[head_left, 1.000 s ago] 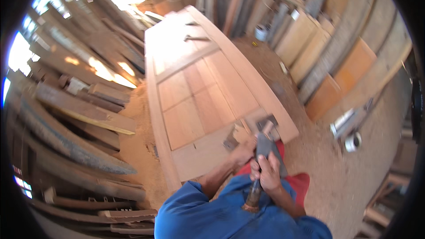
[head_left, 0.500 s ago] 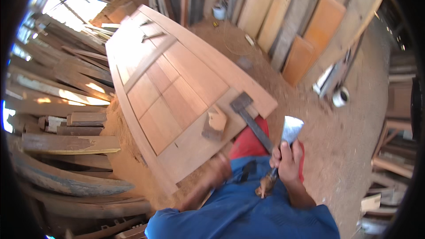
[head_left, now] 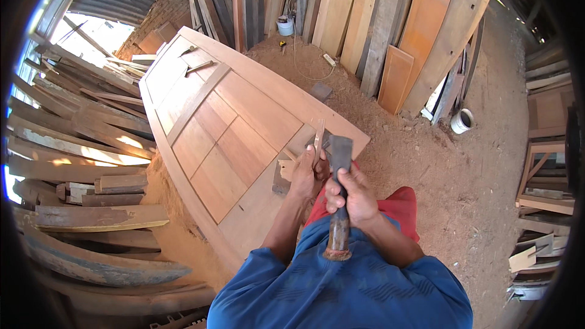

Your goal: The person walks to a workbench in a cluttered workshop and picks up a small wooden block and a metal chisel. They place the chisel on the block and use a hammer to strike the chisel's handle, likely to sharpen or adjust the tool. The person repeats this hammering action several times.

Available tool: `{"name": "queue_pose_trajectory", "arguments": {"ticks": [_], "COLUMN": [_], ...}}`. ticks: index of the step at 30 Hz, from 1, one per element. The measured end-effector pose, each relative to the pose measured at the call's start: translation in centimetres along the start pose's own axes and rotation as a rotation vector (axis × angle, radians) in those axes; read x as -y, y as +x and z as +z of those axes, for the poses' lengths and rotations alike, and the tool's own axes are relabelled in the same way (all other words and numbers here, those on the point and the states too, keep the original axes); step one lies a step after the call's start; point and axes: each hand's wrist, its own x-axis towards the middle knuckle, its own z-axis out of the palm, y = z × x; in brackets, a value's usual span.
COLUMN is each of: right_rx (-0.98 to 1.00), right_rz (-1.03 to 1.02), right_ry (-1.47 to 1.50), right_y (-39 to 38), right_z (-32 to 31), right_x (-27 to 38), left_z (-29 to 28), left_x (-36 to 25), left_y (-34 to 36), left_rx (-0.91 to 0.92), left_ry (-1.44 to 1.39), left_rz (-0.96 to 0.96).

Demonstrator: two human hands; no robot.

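My right hand (head_left: 354,196) is wrapped round a wide-bladed chisel (head_left: 340,151), blade up, its worn wooden handle end (head_left: 339,234) toward my body. Just left of it, my left hand (head_left: 306,173) pinches a thin wooden strip (head_left: 319,134) that sticks up past the fingers. Both hands are over the near end of a large panelled wooden door (head_left: 259,222). Beside my left hand a wooden block (head_left: 281,183) rests on the door, partly covered by the hand. Behind the strip and chisel, the hammer is mostly hidden.
A wooden bar (head_left: 198,105) lies across the door, with tools (head_left: 199,67) farther up. Stacked timber (head_left: 100,216) and sawdust (head_left: 159,198) line the left. Boards (head_left: 359,30) lean at the back. A white bucket (head_left: 462,121) stands on the dirt floor at right.
My left hand has risen from low by the door's edge and now grips a thin strip. My right hand has moved left and up with the chisel, closer to the left hand.
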Motion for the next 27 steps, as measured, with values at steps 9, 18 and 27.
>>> {"name": "queue_pose_trajectory", "arguments": {"ticks": [9,18,27], "right_rx": [0.075,0.057,-0.179], "right_rz": [0.106,0.078,-0.377], "right_ry": [-0.186,-0.27,-0.346], "right_y": [-2.8,-3.1,-5.2], "right_z": [1.6,1.9,0.1], "right_x": [-2.6,-2.0,1.5], "left_z": [0.3,3.0,-0.2], "left_x": [0.9,0.6,2.6], "left_y": [-2.9,-5.8,-8.0], "left_rx": [-0.075,-0.253,-0.104], "left_ry": [0.252,0.332,0.414], "left_rz": [0.053,0.049,-0.045]}}
